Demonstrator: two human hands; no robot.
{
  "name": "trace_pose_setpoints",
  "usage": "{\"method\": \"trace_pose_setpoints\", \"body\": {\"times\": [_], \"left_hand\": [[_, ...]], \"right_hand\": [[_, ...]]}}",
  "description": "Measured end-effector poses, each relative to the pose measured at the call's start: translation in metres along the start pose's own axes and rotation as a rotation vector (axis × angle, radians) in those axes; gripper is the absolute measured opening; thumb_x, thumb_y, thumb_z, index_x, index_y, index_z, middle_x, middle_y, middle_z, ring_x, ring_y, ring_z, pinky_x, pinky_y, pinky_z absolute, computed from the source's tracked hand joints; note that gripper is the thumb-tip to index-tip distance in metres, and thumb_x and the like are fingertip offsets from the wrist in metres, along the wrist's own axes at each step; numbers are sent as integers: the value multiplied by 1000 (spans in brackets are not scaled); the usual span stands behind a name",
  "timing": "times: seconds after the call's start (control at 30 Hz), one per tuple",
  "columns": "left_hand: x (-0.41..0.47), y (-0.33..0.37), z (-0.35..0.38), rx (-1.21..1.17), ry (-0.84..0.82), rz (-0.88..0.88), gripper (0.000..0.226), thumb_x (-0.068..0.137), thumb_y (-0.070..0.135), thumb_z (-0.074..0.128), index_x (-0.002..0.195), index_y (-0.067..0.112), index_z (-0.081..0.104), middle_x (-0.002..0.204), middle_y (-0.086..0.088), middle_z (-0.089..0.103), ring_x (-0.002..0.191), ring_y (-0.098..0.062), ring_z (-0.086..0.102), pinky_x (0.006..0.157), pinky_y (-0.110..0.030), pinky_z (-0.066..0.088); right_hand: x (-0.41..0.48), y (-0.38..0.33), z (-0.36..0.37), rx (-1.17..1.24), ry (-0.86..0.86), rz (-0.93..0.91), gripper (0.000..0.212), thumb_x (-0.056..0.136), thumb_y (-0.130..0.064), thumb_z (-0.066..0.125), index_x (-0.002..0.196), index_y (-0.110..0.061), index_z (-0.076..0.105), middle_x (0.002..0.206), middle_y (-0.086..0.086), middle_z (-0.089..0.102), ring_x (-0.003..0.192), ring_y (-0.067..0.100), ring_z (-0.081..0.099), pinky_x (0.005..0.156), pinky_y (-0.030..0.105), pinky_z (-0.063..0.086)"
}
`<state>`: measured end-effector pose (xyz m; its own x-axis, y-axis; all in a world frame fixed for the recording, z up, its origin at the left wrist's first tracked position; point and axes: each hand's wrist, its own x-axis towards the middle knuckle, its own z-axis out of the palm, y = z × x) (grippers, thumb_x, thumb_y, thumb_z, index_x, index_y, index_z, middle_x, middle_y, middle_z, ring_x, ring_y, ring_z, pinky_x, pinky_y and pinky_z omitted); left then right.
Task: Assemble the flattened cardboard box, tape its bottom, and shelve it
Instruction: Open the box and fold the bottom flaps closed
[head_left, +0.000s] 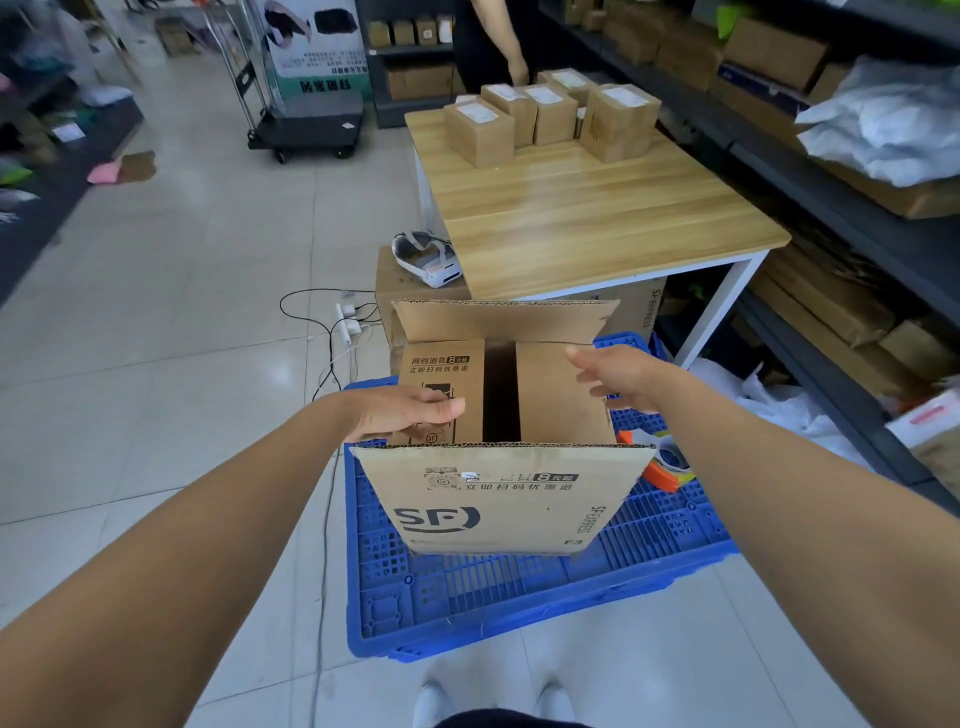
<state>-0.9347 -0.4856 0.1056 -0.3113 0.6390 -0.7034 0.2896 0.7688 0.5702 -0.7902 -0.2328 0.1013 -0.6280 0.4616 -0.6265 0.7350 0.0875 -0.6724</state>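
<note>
A brown cardboard box (498, 499) printed with an SF logo stands opened out on a blue plastic crate (519, 592). Its two inner flaps are folded flat with a dark gap between them. The near and far long flaps stand up. My left hand (405, 413) presses on the left inner flap, thumb on top. My right hand (618, 374) rests with spread fingers on the right inner flap. An orange tape dispenser (665, 462) lies on the crate just right of the box.
A wooden table (587, 208) with several small sealed boxes stands ahead, and a person stands behind it. Dark shelves (831, 208) with cartons and bags run along the right. A power strip and cables (345, 322) lie on the tiled floor at left. A black trolley (311, 124) is farther back.
</note>
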Motion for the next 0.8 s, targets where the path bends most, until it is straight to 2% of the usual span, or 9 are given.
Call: {"method": "trace_pose_setpoints", "body": {"times": [0.1, 0.23, 0.3, 0.37, 0.5, 0.57, 0.63, 0.7, 0.8], "left_hand": [[-1, 8, -4, 15, -38, 55, 107, 50, 90, 55, 140, 34, 42, 141, 9, 47, 127, -16, 47, 115, -46, 25], [-6, 22, -8, 81, -114, 43, 117, 44, 80, 71, 144, 32, 34, 148, 3, 39, 136, -22, 36, 116, -49, 20], [-11, 28, -9, 123, -137, 37, 108, 53, 67, 76, 145, 31, 33, 152, 1, 35, 140, -22, 31, 118, -48, 15], [-11, 29, -10, 196, -97, 18, 91, 67, 55, 75, 144, 31, 35, 150, 3, 39, 140, -20, 32, 118, -45, 15], [-14, 30, -6, 231, 134, 36, 67, 80, 49, 67, 139, 28, 44, 141, 4, 51, 133, -17, 42, 114, -44, 20], [-19, 30, -3, 192, 166, 52, 62, 82, 49, 64, 137, 26, 47, 140, 3, 51, 131, -18, 43, 115, -45, 22], [-26, 31, -1, 192, 65, 34, 60, 82, 48, 63, 136, 23, 50, 140, 3, 52, 131, -18, 43, 115, -43, 21], [-31, 30, 1, 225, 10, 1, 56, 83, 45, 64, 133, 20, 54, 137, 4, 55, 128, -16, 45, 113, -39, 21], [-29, 22, 1, 175, 151, 1, 39, 80, 46, 68, 114, 27, 68, 124, 7, 63, 119, -15, 52, 114, -43, 26]], "right_hand": [[-6, -10, -10, 9, 99, -80, 72, 91, -58, 49, 146, -12, 37, 147, 7, 46, 130, 27, 47, 108, 44, 38], [-9, -26, -14, 44, 272, -218, 72, 93, -51, 50, 146, -4, 37, 149, 18, 43, 133, 33, 45, 102, 40, 39], [-6, -33, -13, 42, 287, -257, 76, 93, -52, 50, 150, -6, 28, 153, 12, 36, 137, 30, 40, 105, 41, 36], [-5, -38, -10, 64, 269, -277, 79, 93, -52, 51, 153, -8, 21, 156, 9, 30, 140, 29, 34, 109, 42, 32], [3, -44, -4, 81, 265, -296, 81, 90, -54, 54, 152, -12, 21, 154, 9, 31, 129, 27, 43, 103, 39, 35], [7, -45, -4, 51, 316, -290, 81, 90, -55, 52, 152, -14, 21, 157, 10, 25, 131, 29, 41, 105, 43, 37], [12, -45, -7, 28, 340, -270, 78, 92, -54, 49, 153, -15, 20, 159, 10, 17, 130, 28, 40, 105, 46, 37], [16, -43, -9, 14, 317, -247, 75, 94, -54, 45, 153, -17, 19, 161, 9, 13, 139, 32, 32, 112, 49, 32], [22, -42, -10, -1, 288, -248, 72, 95, -54, 43, 153, -17, 21, 161, 9, 15, 142, 33, 29, 115, 49, 29]]}}
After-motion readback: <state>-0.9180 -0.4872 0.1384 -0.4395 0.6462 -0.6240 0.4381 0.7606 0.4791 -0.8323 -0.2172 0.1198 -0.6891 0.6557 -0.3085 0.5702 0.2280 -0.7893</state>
